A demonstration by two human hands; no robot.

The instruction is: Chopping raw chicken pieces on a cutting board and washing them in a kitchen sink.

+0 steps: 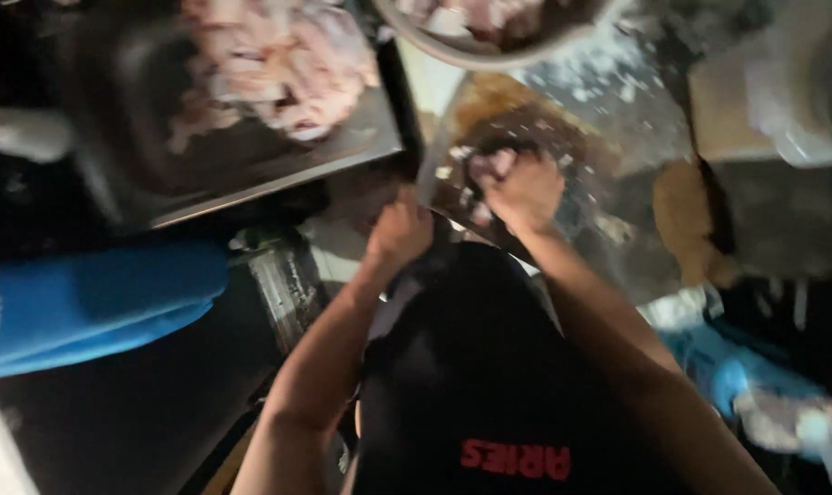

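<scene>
Left hand grips a broad steel cleaver; right hand clamps a pale piece of raw meat on the dark, scrap-strewn tabletop.
Fingers are best curled back from the blade, meat held steady; a metal tray of raw meat sits upper left.

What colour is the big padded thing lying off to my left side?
Bright blue padded bundle, clearest in the head view.
</scene>
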